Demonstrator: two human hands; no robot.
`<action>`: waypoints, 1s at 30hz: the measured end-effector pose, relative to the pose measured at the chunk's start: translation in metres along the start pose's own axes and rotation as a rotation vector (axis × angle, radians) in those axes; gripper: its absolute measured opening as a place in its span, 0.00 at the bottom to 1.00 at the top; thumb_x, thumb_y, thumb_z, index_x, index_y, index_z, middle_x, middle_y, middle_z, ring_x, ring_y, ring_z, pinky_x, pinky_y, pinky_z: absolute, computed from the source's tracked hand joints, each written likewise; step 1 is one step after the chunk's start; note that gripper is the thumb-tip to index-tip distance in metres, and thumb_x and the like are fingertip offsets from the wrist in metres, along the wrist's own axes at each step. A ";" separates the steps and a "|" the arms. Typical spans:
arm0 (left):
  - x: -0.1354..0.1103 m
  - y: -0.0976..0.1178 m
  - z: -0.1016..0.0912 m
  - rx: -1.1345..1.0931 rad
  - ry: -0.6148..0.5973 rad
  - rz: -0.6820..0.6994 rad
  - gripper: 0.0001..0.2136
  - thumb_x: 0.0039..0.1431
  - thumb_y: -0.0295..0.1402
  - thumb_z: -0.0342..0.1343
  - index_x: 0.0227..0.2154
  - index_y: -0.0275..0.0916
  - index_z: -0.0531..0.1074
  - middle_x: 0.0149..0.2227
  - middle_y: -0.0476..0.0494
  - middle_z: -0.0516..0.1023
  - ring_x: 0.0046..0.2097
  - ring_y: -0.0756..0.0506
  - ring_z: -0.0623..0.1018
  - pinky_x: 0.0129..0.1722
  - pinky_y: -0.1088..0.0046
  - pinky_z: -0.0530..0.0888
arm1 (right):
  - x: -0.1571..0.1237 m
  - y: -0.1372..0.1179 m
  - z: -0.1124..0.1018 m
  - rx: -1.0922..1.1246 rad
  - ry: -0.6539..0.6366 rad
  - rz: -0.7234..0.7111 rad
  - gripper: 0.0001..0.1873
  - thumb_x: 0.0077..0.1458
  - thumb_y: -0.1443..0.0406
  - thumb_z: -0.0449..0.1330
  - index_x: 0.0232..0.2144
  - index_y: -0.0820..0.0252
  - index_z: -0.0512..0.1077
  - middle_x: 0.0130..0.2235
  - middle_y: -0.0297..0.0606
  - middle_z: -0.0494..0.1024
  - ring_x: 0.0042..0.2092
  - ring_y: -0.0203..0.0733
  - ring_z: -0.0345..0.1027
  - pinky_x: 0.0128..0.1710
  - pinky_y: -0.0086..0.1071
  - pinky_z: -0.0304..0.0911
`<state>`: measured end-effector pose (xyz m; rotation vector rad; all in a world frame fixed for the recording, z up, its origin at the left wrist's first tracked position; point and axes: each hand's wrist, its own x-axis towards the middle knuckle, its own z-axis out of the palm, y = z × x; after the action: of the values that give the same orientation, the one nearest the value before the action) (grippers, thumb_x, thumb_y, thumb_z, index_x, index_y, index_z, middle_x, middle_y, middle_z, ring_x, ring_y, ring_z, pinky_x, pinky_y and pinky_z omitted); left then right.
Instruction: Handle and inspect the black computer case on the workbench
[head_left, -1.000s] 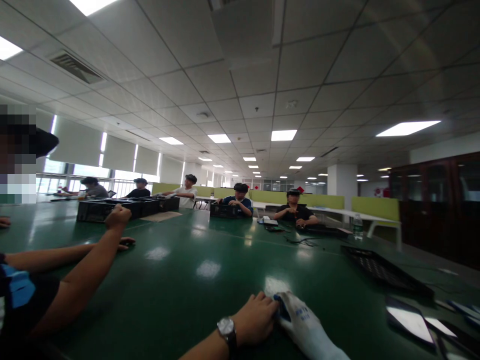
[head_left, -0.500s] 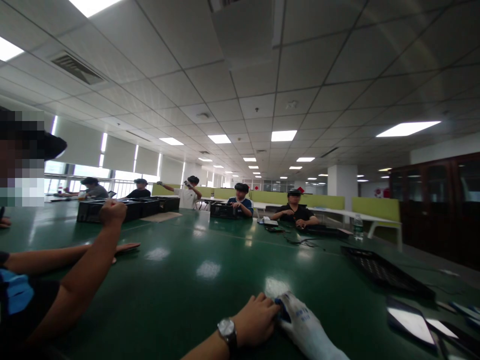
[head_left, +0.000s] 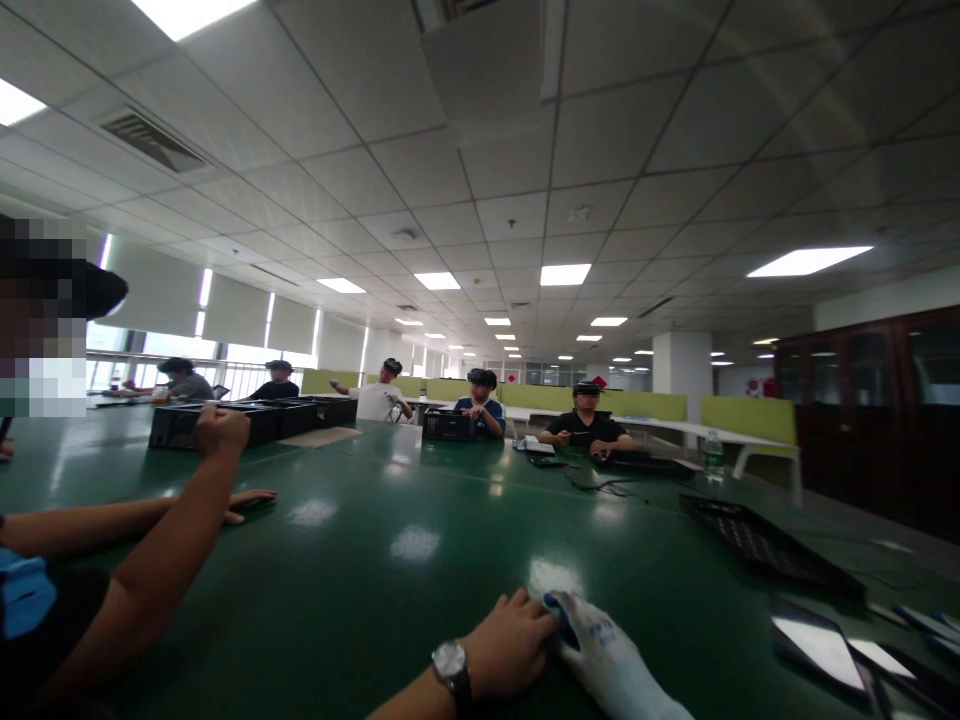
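Note:
My bare left hand (head_left: 511,642), with a silver-faced wristwatch (head_left: 450,661) on its wrist, rests low over the green table with its fingers bent. Its fingertips meet the blue-coated inner side of the white work glove (head_left: 600,640) on my right hand (head_left: 596,645), and the fingers appear closed on the glove's edge. The gloved fingers curl inward toward the left hand. Whatever may lie between the two hands is hidden.
A person's raised fist (head_left: 223,430) and forearm are close on the left. Black crates (head_left: 187,425) stand beyond. Toward the right lie a black tray (head_left: 765,545) and flat glossy panels (head_left: 817,645); a bottle (head_left: 713,455) stands behind. Several people sit across the green table (head_left: 337,580).
My hands stay together in nearly the same place, the gloved one shifting slightly. Across the table, a person in white has lowered a raised arm. The view has shifted a little.

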<state>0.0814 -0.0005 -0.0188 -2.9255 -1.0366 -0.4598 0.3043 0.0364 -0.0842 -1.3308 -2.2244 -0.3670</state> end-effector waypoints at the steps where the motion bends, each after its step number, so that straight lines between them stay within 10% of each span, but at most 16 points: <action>1: -0.001 0.001 -0.001 -0.003 -0.003 0.001 0.19 0.64 0.32 0.46 0.58 0.44 0.64 0.59 0.37 0.70 0.56 0.35 0.69 0.53 0.49 0.71 | 0.000 0.000 0.000 0.007 0.005 0.001 0.26 0.55 0.64 0.63 0.57 0.56 0.73 0.57 0.49 0.75 0.57 0.58 0.71 0.58 0.48 0.68; 30: -0.002 0.005 -0.006 -0.017 -0.004 -0.012 0.19 0.62 0.31 0.49 0.56 0.45 0.65 0.57 0.39 0.72 0.55 0.35 0.71 0.54 0.48 0.72 | 0.008 -0.050 -0.071 0.143 -0.325 0.185 0.35 0.62 0.62 0.55 0.68 0.69 0.57 0.66 0.53 0.64 0.66 0.52 0.59 0.67 0.41 0.54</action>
<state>0.0818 -0.0063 -0.0133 -2.9381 -1.0564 -0.4659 0.2781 -0.0151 -0.0194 -1.5927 -2.3050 0.0812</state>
